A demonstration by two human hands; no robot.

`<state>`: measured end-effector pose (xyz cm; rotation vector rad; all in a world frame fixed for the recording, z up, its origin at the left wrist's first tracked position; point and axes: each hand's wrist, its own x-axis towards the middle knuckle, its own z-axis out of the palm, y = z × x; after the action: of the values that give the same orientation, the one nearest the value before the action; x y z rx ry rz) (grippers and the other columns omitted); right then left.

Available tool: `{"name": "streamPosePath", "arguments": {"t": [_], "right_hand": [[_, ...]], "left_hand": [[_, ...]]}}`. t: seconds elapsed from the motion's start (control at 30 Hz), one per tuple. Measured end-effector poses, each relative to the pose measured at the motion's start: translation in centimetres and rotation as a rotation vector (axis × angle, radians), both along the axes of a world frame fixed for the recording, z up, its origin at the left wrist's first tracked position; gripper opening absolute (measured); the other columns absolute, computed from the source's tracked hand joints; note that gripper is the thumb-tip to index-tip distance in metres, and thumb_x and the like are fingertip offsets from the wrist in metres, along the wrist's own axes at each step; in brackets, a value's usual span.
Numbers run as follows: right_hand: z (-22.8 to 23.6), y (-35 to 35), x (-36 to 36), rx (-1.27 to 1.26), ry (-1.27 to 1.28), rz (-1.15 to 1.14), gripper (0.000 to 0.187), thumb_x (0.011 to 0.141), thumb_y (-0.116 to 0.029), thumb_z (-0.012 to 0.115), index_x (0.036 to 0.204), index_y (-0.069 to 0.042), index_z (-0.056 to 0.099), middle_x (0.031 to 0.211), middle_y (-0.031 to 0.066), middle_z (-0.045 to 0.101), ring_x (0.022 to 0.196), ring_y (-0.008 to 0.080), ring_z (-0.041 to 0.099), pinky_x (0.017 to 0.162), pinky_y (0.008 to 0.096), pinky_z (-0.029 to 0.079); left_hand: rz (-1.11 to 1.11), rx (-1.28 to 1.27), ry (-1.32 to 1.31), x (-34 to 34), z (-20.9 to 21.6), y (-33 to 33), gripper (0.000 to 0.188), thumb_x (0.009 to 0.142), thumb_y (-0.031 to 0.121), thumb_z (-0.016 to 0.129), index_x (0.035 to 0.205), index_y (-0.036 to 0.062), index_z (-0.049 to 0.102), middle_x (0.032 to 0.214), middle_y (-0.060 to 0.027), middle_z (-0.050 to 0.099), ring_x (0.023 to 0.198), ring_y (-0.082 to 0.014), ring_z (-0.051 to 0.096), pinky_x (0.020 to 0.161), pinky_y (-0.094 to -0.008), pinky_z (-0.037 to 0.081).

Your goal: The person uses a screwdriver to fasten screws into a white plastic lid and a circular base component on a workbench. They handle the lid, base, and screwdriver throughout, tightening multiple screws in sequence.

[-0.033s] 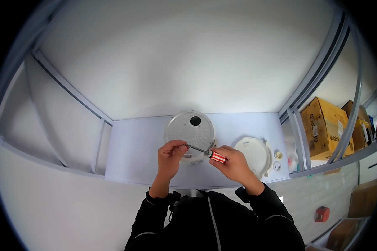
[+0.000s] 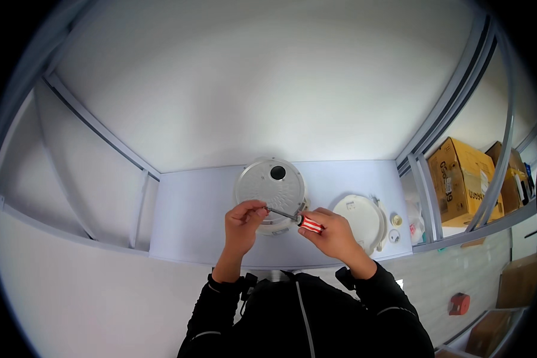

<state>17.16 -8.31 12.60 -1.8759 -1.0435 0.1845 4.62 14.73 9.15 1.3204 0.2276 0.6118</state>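
My right hand (image 2: 335,234) is wrapped round the red-and-white striped handle of a screwdriver (image 2: 311,224). Its metal shaft slants up and left to my left hand (image 2: 244,218). There the thumb and fingertips pinch together at the tip; whatever small thing sits between them is too small to make out. Below and beyond both hands stands a round grey metal housing (image 2: 259,182) with a dark round opening (image 2: 277,173) near its far side. The screwdriver is held over its near edge, which the hands partly cover.
On the white table (image 2: 188,209), right of the housing, lies a round white cover (image 2: 357,216). Beside it are a small yellowish roll (image 2: 397,221) and a small pale disc (image 2: 394,237). Grey frame posts (image 2: 426,197) border the right side, with cardboard boxes (image 2: 453,182) beyond.
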Motion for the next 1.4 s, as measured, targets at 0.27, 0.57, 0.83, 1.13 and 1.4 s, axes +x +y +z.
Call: {"name": "streamPosePath", "arguments": {"t": [0.27,0.57,0.83,1.13,1.4], "right_hand": [[1.0,-0.6,-2.1,-0.144,-0.172,-0.08,0.039,0.087,-0.026,0.086,0.124,-0.017,0.077,0.096,0.0057,0.073,0.078,0.0314,0.073,0.068,0.0404,0.057],[4.3,-0.6,-6.1,0.051,0.153,-0.036,0.058,0.076,0.001,0.088,0.129,-0.01,0.066,0.134,0.0137,0.057,0.091,0.0243,0.072,0.078,0.0376,0.06],[2.6,2.7,-9.4,0.629,0.176,-0.261,0.061,0.079,0.002,0.094,0.13,-0.001,0.061,0.122,0.0102,0.064,0.11,0.0186,0.066,0.096,0.0326,0.057],[5.0,7.5,-12.1,0.768,-0.038,-0.317,0.076,0.091,0.006,0.082,0.156,-0.002,0.043,0.132,0.0169,0.064,0.128,0.0261,0.065,0.102,0.0401,0.059],[6.1,7.4,-10.1,0.576,-0.181,-0.265,0.072,0.095,-0.001,0.081,0.157,0.0,0.046,0.137,0.0207,0.069,0.117,0.0257,0.071,0.099,0.0401,0.059]], "left_hand": [[-0.114,0.143,0.144,-1.5,1.2,1.1,0.012,0.101,-0.002,0.072,0.113,-0.0025,0.073,0.104,-0.0049,0.075,0.096,-0.012,0.07,0.088,-0.0265,0.056],[-0.248,0.492,0.166,-4.8,3.1,5.9,0.009,0.099,-0.004,0.072,0.108,-0.0034,0.073,0.098,-0.0052,0.074,0.093,-0.0118,0.069,0.085,-0.0262,0.055],[-0.268,0.408,0.109,-8.5,2.1,7.8,0.011,0.096,-0.004,0.077,0.107,-0.003,0.076,0.101,-0.0082,0.077,0.092,-0.0131,0.07,0.081,-0.0283,0.055],[-0.137,0.744,-0.076,-7.2,1.2,6.5,0.017,0.087,0.0,0.084,0.103,0.0026,0.08,0.098,-0.0115,0.08,0.089,-0.0261,0.073,0.081,-0.0355,0.056],[-0.036,1.003,-0.186,-3.5,1.0,4.9,0.032,0.085,0.008,0.084,0.116,0.0088,0.077,0.096,-0.0018,0.079,0.096,-0.027,0.07,0.094,-0.0428,0.051]]}}
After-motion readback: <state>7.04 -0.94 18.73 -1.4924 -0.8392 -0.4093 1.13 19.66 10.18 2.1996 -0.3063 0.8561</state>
